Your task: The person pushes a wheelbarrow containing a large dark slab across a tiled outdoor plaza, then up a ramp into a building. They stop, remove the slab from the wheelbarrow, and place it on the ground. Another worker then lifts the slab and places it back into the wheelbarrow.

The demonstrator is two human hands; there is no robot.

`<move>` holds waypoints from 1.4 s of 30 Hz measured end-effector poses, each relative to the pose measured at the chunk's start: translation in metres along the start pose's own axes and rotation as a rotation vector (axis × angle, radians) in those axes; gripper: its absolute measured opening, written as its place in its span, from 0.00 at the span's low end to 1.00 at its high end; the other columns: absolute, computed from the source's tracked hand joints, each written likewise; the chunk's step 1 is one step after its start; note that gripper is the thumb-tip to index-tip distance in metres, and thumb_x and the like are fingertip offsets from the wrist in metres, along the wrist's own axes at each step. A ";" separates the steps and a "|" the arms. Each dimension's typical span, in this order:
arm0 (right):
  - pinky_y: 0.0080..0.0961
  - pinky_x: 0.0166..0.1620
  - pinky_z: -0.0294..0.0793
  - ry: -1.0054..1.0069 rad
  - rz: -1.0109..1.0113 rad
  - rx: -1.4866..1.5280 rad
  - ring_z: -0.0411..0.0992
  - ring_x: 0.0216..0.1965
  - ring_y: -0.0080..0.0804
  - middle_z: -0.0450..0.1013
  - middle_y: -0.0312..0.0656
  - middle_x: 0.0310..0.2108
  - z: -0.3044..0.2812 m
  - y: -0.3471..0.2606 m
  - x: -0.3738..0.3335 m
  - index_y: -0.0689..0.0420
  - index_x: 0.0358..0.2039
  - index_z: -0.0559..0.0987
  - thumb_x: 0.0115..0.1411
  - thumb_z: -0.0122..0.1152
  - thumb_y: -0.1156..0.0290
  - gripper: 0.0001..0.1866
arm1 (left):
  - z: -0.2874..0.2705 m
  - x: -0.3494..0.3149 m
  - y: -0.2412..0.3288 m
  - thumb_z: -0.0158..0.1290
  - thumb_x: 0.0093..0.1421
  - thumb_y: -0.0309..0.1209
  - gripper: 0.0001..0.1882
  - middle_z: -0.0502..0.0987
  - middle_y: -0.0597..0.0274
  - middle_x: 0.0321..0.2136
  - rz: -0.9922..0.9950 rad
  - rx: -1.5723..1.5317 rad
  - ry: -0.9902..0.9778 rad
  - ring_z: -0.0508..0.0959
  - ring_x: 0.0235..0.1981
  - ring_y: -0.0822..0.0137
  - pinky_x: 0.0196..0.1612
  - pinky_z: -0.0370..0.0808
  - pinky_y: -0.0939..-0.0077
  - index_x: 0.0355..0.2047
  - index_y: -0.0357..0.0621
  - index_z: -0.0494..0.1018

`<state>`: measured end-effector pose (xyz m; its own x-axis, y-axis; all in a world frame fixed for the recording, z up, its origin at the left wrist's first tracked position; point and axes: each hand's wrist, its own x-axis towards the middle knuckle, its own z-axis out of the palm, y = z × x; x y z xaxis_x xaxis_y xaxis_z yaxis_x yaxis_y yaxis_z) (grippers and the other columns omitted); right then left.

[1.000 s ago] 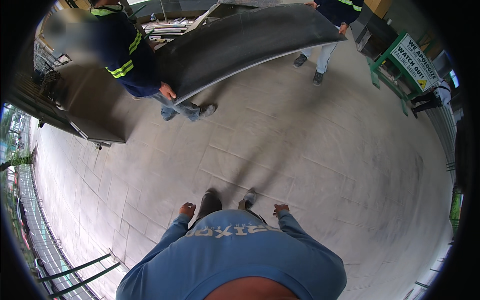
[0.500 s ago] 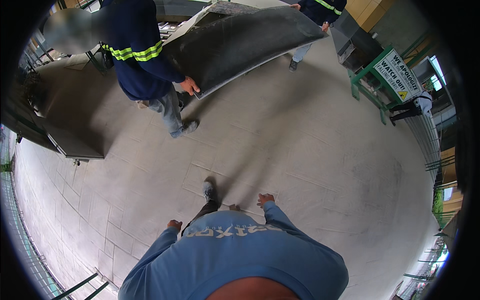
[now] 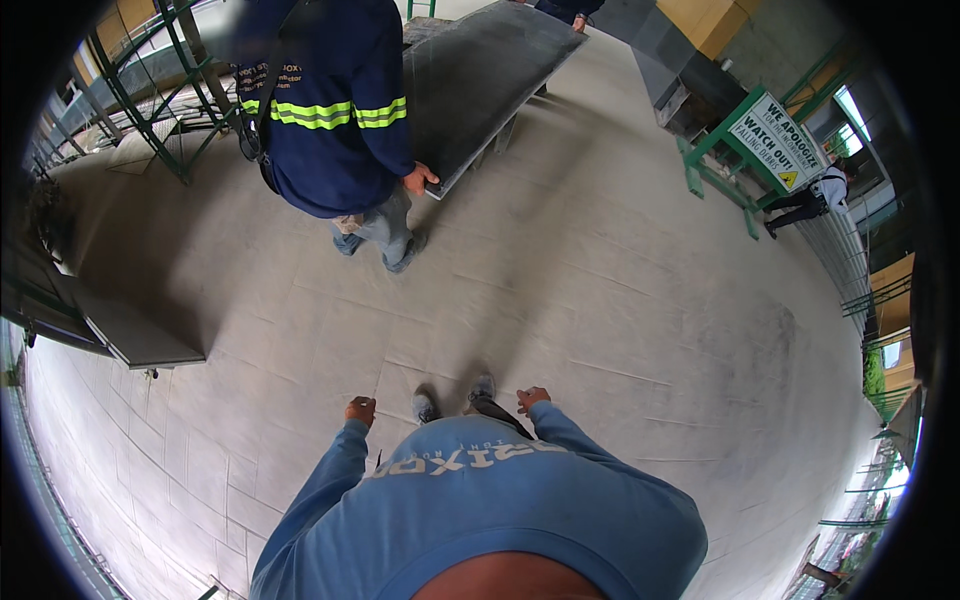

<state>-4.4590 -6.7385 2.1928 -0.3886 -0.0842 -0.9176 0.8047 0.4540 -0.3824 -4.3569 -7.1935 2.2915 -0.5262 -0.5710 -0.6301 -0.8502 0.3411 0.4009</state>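
My left hand [image 3: 360,410] hangs low in front of me, its fingers loosely bent with a gap at the thumb and nothing visible in them. On the other side, my right hand [image 3: 533,400] is held out low, fingers a little apart, also without any object. Neither hand touches anything. Ahead of me, a large dark flat panel [image 3: 490,80] is gripped at its near corner by a co-worker's hand [image 3: 420,180]. At its far end another person's hand [image 3: 579,24] is on the edge. Leg-like supports show beneath the panel.
The near co-worker in a dark blue top with reflective stripes [image 3: 325,115] stands ahead. A metal-edged grey structure [image 3: 150,325] lies at left, green scaffolding [image 3: 160,100] behind. A warning sign [image 3: 780,145] on a green frame stands right, near another person [image 3: 825,190]. Paved floor [image 3: 620,310] lies between.
The panel and near co-worker have shifted right in view, and the panel now lies flatter. My left hand has swung forward. Both my shoes now show side by side.
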 end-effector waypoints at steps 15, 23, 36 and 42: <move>0.29 0.24 0.76 0.164 -0.183 -0.411 0.75 0.20 0.37 0.74 0.47 0.21 -0.081 -0.182 0.206 0.68 0.30 0.74 0.52 0.58 0.60 0.19 | 0.005 0.135 0.014 0.48 0.46 0.57 0.25 0.78 0.54 0.30 -0.175 0.567 -0.248 0.77 0.36 0.55 0.40 0.73 0.61 0.28 0.50 0.79; 0.30 0.32 0.76 0.362 -0.282 -0.124 0.75 0.24 0.37 0.73 0.52 0.31 -0.180 -0.333 0.313 0.71 0.51 0.61 0.51 0.58 0.54 0.37 | 0.045 0.192 0.360 0.52 0.52 0.39 0.18 0.78 0.53 0.26 0.183 0.019 -0.160 0.79 0.24 0.65 0.29 0.76 0.73 0.37 0.37 0.72; 0.32 0.34 0.74 0.134 -0.022 -0.446 0.75 0.26 0.38 0.75 0.46 0.21 -0.102 -0.266 0.254 0.61 0.25 0.78 0.52 0.52 0.50 0.24 | 0.022 0.273 0.135 0.53 0.46 0.54 0.21 0.78 0.55 0.30 0.077 0.428 -0.181 0.77 0.35 0.56 0.40 0.73 0.64 0.29 0.51 0.78; 0.31 0.36 0.73 0.183 -0.127 -0.639 0.75 0.25 0.36 0.75 0.45 0.22 -0.106 -0.256 0.278 0.58 0.26 0.79 0.52 0.51 0.48 0.24 | 0.026 0.284 0.104 0.52 0.45 0.57 0.25 0.78 0.53 0.32 -0.086 0.492 -0.212 0.77 0.36 0.55 0.40 0.73 0.64 0.30 0.50 0.79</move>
<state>-4.8211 -6.7840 2.0473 -0.5776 -0.0452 -0.8151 0.3467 0.8904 -0.2950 -4.5948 -7.3006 2.1365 -0.4025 -0.4663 -0.7877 -0.7698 0.6381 0.0156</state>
